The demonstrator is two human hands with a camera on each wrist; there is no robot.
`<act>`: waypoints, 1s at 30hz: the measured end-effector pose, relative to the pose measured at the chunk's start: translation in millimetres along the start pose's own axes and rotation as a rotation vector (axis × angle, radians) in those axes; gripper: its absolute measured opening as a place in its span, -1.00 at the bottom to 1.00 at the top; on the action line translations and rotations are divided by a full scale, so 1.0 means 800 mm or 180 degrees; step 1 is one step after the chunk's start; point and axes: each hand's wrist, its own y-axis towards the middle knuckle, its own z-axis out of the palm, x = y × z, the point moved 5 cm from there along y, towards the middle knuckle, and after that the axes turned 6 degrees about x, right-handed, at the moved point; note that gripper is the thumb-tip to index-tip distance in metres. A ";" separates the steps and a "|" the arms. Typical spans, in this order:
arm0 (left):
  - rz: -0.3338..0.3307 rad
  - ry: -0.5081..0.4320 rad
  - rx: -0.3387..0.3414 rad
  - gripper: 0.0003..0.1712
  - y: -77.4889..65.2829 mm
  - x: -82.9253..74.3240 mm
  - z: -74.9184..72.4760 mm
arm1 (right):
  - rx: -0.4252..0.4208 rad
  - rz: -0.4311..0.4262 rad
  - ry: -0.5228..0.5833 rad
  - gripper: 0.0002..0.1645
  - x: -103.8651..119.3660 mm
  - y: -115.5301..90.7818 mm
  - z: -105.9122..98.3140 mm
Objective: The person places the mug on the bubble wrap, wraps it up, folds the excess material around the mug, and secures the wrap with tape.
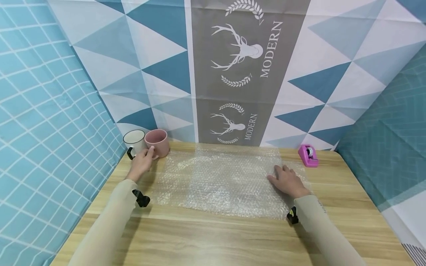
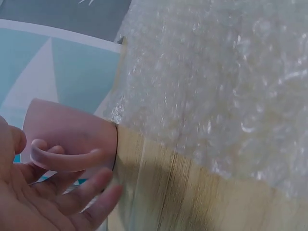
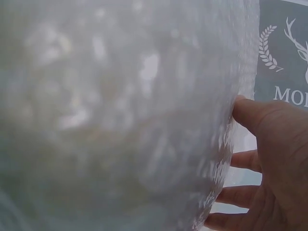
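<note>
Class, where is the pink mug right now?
In the head view, the pink mug stands on the table, back left, between the white mug and bubble wrap.

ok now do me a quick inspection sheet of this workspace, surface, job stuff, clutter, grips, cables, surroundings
Surface: wood-grain table, visible in front of the wrap
Job's things: pink mug upright at back left; wrap laid out across the middle
Clutter: white mug beside the pink mug; dispenser at back right
Grips: left grip at the pink mug's handle, firmness unclear; right grip resting on the wrap
Cables: nothing seen
Surroundings: patterned backdrop behind
</note>
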 end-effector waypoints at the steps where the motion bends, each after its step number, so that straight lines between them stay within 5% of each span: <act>1: 0.0000 -0.0064 -0.0010 -0.15 0.000 0.000 0.001 | -0.0004 -0.0004 -0.0006 -0.04 0.000 0.000 0.000; 11: -0.0080 -0.1217 -0.0070 -0.27 0.012 0.016 0.013 | -0.0063 -0.0012 -0.0017 -0.06 0.001 -0.003 -0.002; 22: -0.0043 -0.1387 -0.0325 -0.38 0.007 0.017 0.018 | -0.0098 -0.0013 -0.0063 -0.04 0.001 0.001 0.000; 30: 0.0028 -0.1503 -0.0235 -0.36 -0.009 -0.006 0.029 | -0.0116 -0.0017 -0.0066 -0.05 0.001 -0.002 0.000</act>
